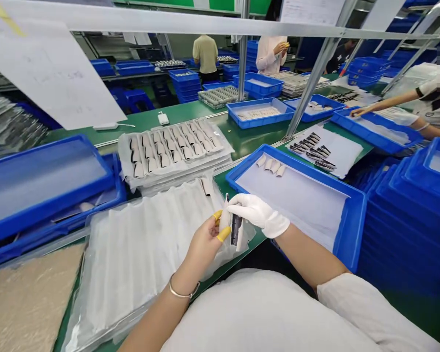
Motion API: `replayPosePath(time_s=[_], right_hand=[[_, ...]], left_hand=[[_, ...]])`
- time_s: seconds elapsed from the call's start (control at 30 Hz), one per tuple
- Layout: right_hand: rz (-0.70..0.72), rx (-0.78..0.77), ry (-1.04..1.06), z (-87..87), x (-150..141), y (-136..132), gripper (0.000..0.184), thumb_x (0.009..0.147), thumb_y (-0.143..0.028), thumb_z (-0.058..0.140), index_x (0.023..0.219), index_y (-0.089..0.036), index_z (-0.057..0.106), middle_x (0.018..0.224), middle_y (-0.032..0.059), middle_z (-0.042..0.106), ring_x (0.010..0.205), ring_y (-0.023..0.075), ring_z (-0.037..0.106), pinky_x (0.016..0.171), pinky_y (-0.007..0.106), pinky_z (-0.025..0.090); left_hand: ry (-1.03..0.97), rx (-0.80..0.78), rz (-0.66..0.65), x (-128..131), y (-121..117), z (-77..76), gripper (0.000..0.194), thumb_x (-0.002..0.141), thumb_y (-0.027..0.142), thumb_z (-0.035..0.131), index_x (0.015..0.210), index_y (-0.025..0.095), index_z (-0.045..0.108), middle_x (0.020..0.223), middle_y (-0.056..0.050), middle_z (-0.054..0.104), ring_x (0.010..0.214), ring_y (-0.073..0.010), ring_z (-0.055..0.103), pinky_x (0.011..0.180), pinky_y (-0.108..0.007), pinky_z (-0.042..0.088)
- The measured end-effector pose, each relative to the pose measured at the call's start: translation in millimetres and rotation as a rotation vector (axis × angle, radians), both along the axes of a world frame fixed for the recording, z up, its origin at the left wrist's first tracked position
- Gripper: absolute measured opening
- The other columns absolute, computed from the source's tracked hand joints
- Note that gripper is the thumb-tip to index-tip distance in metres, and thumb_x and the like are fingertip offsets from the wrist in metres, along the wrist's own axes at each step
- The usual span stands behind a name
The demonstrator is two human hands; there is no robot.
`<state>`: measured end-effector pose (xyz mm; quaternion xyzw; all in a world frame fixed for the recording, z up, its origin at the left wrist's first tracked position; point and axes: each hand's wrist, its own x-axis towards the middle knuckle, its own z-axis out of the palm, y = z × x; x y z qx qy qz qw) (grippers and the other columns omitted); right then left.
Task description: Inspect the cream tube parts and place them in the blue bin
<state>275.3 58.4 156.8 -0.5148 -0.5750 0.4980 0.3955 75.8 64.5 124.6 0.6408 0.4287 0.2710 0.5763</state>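
Observation:
Between my hands, above the front edge of the bench, is a small curved cream-and-black piece [236,230]; whether it is one part or two pressed together I cannot tell. My left hand [204,240], with yellow finger covers, pinches its left side. Gloved in white, my right hand [256,211] grips its upper end. Below and to the left lies a ridged tray covered by a white sheet [143,249], with a similar piece [206,186] at its far right corner. On the right, a blue tray [357,215] lined with white paper holds several cream pieces [273,165] near its far left corner.
A filled tray [174,146] of similar pieces sits on a stack behind. Blue trays [47,181] stand left, and stacked blue bins [407,195] right. A metal post [311,68] and shelf rail [205,19] cross ahead. A co-worker's arms [392,105] reach into another tray.

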Motion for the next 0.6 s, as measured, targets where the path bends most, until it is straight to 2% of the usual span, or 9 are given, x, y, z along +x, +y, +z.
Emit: replayPosePath(time_s=[0.1,0.2,0.4,0.6], right_hand=[[0.225,-0.033,0.073,5.1,12.9,4.7,0.04,0.084,-0.037,0.072,0.116,-0.016,0.062,0.078,-0.0021,0.057,0.068,0.0119,0.052,0.064,0.025,0.042],[0.326,-0.012,0.052,7.6,24.0,9.4,0.043,0.082,-0.034,0.075,0.117,-0.014,0.061,0.081,-0.0015,0.057,0.071,0.0117,0.052,0.064,0.025,0.041],[0.268,-0.056,-0.049,11.3,15.7,9.1,0.036,0.082,-0.033,0.075,0.11,-0.015,0.064,0.077,-0.002,0.058,0.069,0.0125,0.052,0.063,0.026,0.042],[0.222,-0.031,-0.049,5.6,9.5,4.7,0.032,0.081,-0.034,0.076,0.107,-0.016,0.065,0.08,-0.0001,0.061,0.075,0.0143,0.057,0.069,0.029,0.046]], left_hand=[[-0.187,-0.258,0.0,-13.6,-6.0,3.8,0.055,0.083,0.053,0.066,0.124,0.016,0.064,0.108,-0.01,0.07,0.094,-0.0217,0.063,0.088,-0.035,0.052],[-0.249,-0.405,-0.039,-23.4,-11.2,7.0,0.05,0.085,0.057,0.066,0.116,0.018,0.068,0.102,-0.007,0.067,0.095,-0.0196,0.061,0.092,-0.035,0.053],[-0.229,-0.431,-0.136,-23.5,-19.0,17.5,0.046,0.087,0.059,0.062,0.108,0.019,0.069,0.111,-0.008,0.066,0.109,-0.0236,0.059,0.098,-0.037,0.052],[-0.219,-0.481,-0.183,-19.9,-23.6,22.4,0.043,0.084,0.056,0.065,0.103,0.018,0.069,0.108,-0.008,0.069,0.108,-0.0252,0.063,0.097,-0.039,0.051]])
